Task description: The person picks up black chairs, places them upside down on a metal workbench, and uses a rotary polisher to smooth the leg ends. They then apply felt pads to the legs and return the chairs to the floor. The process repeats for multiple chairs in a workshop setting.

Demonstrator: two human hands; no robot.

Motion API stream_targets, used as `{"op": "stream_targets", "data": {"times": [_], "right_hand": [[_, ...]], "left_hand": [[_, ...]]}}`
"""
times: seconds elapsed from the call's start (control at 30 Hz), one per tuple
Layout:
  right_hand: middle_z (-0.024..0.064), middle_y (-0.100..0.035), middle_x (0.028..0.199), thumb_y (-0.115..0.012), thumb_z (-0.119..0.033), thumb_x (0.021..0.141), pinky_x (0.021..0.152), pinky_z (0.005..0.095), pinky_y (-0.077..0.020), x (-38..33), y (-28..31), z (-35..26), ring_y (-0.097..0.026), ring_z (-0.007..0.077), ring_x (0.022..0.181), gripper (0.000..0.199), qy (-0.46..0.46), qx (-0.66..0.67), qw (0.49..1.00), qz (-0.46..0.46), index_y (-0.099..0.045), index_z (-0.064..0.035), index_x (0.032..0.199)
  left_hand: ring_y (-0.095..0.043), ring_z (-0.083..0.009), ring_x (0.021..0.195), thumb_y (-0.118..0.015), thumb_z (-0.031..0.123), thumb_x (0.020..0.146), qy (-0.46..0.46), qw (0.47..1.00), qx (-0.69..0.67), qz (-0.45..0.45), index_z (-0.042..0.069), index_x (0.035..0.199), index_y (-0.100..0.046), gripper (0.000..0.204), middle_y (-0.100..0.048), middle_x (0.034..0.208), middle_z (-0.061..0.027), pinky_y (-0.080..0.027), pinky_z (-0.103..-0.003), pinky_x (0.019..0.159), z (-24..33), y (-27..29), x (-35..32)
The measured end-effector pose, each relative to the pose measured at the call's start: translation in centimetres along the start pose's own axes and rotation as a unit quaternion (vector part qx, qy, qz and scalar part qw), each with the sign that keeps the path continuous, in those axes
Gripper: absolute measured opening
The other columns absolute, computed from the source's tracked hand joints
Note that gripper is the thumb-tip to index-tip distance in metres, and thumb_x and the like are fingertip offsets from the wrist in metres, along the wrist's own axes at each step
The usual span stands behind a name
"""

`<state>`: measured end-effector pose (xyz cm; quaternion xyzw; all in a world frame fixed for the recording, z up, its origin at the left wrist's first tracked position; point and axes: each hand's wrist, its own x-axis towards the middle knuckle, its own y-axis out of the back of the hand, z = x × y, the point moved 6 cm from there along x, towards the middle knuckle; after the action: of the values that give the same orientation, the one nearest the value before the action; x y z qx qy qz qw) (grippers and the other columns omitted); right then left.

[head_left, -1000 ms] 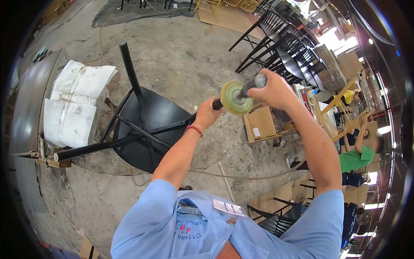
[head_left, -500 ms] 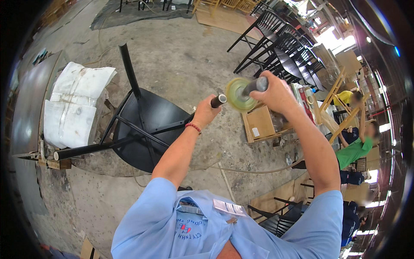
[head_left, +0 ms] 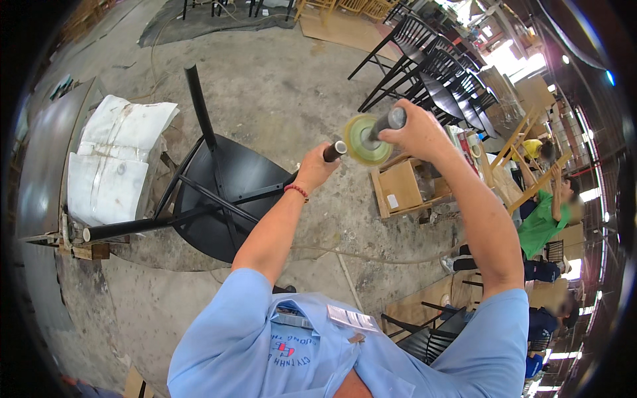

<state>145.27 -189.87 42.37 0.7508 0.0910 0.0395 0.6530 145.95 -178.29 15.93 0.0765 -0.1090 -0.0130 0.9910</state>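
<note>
A black wooden chair [head_left: 235, 172] lies upturned, its legs pointing up and outward and its seat underneath. My left hand [head_left: 313, 169] is closed around one of its legs, whose pale round tip [head_left: 340, 147] sticks out past my fingers. Just right of that tip, my right hand [head_left: 423, 132] grips the dark grey cylindrical core of a translucent yellow-green roll [head_left: 364, 147], which may be film or tape. I cannot make out any strip between roll and leg. Another leg [head_left: 133, 227] reaches left, and one [head_left: 197, 99] points toward the far side.
A white-wrapped bundle [head_left: 113, 166] stands left beside a dark panel [head_left: 50, 159]. Several black chairs [head_left: 438, 73] are grouped at the far right. A cardboard box [head_left: 401, 188] sits on the concrete floor, a hose [head_left: 371, 259] runs across it, and people [head_left: 544, 222] work at right.
My right hand and the roll have shifted slightly left and toward the far side. My left hand keeps its hold on the chair leg. People at right have moved.
</note>
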Motion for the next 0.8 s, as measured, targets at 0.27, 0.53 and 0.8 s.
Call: {"op": "stream_targets", "data": {"times": [0.27,0.53,0.8], "right_hand": [[0.0082,-0.066,0.082,-0.080,-0.028,0.071,0.072,0.0295,-0.0508,-2.8,0.0,-0.3,-0.063,0.0146,0.073,0.056,-0.033,0.129,0.987,-0.094,-0.059,-0.0002,0.114],[0.0096,-0.066,0.079,-0.079,-0.026,0.072,0.068,0.0312,-0.0513,-4.3,0.2,-0.6,-0.064,0.0151,0.070,0.056,-0.048,0.059,0.990,-0.116,-0.058,0.0018,0.116],[0.0107,-0.066,0.083,-0.080,-0.026,0.072,0.066,0.0313,-0.0523,-3.8,-0.9,-0.8,-0.065,0.0163,0.069,0.055,-0.050,0.042,0.993,-0.095,-0.058,0.0012,0.114]], "left_hand": [[-0.062,-0.0291,0.084,-0.073,0.015,0.085,-0.035,0.999,0.029,-0.012,0.006,0.101,-0.061,0.022,-0.065,0.093,-0.0130,-0.050,-0.038,0.077,0.1,0.4,0.2],[-0.063,-0.0324,0.085,-0.073,0.011,0.083,-0.014,0.999,0.030,-0.024,0.005,0.099,-0.058,0.022,-0.065,0.091,-0.0141,-0.050,-0.039,0.076,0.6,0.0,-0.3],[-0.062,-0.0394,0.085,-0.071,0.011,0.081,-0.027,0.999,0.014,-0.009,0.004,0.093,-0.056,0.019,-0.065,0.085,-0.0176,-0.049,-0.043,0.074,0.8,0.4,-0.3]]}}
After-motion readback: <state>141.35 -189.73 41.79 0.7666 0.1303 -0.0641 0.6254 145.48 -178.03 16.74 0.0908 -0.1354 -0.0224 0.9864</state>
